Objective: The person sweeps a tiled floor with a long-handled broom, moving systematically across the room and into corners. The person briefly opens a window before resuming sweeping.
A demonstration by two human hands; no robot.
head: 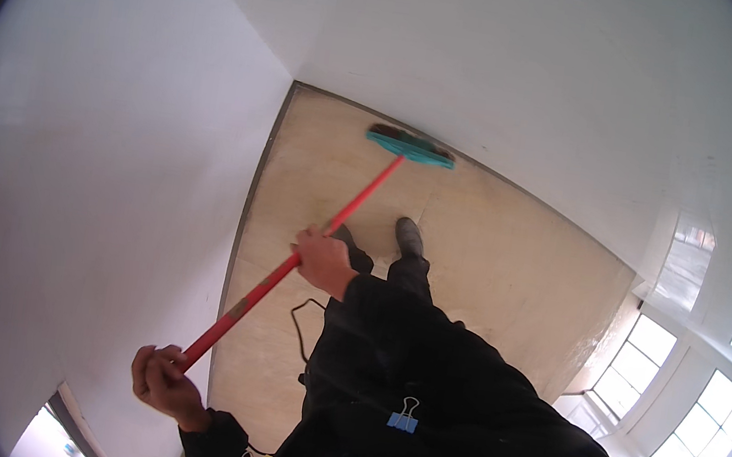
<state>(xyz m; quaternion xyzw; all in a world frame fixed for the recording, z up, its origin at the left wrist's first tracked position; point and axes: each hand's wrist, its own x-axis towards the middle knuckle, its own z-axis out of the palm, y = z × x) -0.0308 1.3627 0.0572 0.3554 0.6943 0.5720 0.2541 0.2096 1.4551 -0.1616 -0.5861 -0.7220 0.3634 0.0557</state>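
Note:
A push broom with a red handle slants from the lower left up to its teal head. Dark bristles on the head face the far wall, close to the baseboard. My left hand is closed around the top end of the handle, near the left wall. Farther down, my right hand grips the handle around its middle. Worn patches show on the red coating between the two hands. Below the right hand, my dark shoe stands on the tan floor; the other foot is partly hidden.
White walls meet at a corner beyond the broom, with a dark baseboard along them. Paned windows are at the lower right. A doorway or opening shows at lower left. A black cable loops beside my dark clothing, which carries binder clips.

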